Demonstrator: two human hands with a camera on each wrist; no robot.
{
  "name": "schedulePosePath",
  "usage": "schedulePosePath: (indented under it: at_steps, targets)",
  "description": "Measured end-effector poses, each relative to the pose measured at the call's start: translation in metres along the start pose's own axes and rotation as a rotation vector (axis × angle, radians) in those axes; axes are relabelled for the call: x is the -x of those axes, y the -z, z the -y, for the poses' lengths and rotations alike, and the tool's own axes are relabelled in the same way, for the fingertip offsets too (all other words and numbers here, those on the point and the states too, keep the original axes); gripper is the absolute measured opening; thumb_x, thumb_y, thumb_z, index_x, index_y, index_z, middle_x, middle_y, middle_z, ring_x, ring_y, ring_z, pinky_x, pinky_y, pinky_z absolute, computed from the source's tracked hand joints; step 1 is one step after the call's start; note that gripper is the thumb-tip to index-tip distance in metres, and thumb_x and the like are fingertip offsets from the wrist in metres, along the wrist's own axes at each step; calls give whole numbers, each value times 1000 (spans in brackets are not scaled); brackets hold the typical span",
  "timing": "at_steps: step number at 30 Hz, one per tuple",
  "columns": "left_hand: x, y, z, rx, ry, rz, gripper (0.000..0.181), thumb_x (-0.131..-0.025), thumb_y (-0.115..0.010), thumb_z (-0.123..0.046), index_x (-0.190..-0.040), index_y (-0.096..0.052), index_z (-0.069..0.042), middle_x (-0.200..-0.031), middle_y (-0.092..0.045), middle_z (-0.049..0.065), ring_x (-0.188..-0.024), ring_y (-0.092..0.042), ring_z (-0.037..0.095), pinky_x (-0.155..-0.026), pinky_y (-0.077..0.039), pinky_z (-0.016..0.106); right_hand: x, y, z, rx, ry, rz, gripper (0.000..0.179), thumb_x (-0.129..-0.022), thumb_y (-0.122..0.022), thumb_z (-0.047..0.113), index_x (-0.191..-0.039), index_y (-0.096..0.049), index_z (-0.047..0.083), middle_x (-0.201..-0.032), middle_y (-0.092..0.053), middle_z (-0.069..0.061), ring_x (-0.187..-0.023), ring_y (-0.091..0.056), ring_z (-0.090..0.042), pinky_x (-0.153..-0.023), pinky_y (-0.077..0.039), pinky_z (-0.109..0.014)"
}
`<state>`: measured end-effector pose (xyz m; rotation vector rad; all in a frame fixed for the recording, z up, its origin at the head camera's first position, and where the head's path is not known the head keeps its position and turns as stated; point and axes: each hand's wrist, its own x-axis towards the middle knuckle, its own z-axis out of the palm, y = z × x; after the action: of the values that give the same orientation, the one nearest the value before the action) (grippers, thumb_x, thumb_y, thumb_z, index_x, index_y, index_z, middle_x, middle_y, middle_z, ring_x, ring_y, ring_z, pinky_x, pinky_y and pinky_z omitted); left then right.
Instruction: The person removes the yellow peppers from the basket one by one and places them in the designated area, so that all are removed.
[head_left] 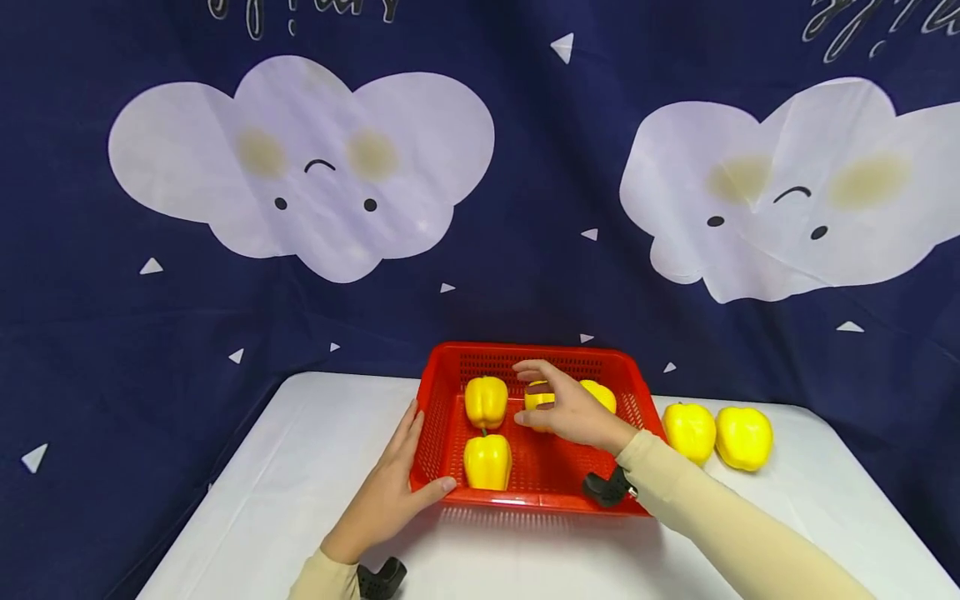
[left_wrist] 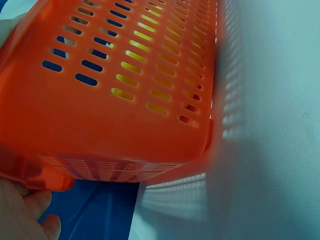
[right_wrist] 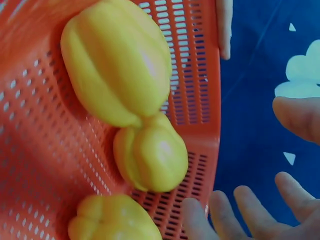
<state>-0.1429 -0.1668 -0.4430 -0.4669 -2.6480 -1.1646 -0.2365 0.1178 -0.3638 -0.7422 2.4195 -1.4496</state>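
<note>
Right grip (head_left: pixel 576 414), fingers spread and empty, hovers over glossy yellow bell peppers (head_left: pixel 487 403) in a red perforated plastic basket (head_left: pixel 536 499) near the far edge of the table (head_left: pixel 292 467); left grip (head_left: pixel 382 502) rests against its rim. Peppers likely light, firm, slippery: cup the lobed sides.

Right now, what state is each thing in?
Basket: upright on the table.
Right hand: open over the basket, empty.
Left hand: touching the basket's rim.
Four peppers: in the basket, two partly hidden in the head view.
Two peppers: outside, side by side.
Curtain: hanging, print upside down.
</note>
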Motion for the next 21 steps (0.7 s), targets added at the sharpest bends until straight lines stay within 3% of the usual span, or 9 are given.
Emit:
schedulePosePath:
  at_steps: [9, 12, 16, 21]
  targets:
    - [-1, 0, -1, 20, 4, 14, 99, -90, -68, -57, -160, -21, -5, -169, -7, 6, -150, -23, 35, -110, -31, 63, -3, -19, 6, -51, -116, 64, 67, -87, -78, 16, -145, -46, 7, -144, -48, -22, -128, -49, -45, -96, -52, -47]
    - [-1, 0, 0, 14, 8, 18, 100, -90, -67, -58, -160, -21, -4, -169, -6, 5, -150, -24, 35, -110, -32, 63, -6, -25, 5, -91, -168, 77, 68, -87, -78, 15, -146, -45, 6, -143, -48, -22, -126, -52, -42, -96, -52, -47]
    - [-2, 0, 0, 6, 8, 22, 100, -90, -66, -58, -160, -20, -3, -169, -5, 2, -150, -24, 35, -109, -33, 63, -11, -32, 3, -151, -245, 84, 67, -87, -79, 15, -144, -46, 6, -142, -49, -22, -119, -56, -34, -99, -50, -51]
    - [-2, 1, -1, 9, 11, 21, 100, -90, -66, -58, -160, -20, -3, -169, -5, 3, -150, -23, 34, -110, -33, 63, -19, -37, -1, -222, -337, 108, 65, -86, -78, 14, -143, -47, 6, -143, -46, -22, -122, -55, -35, -102, -44, -60]
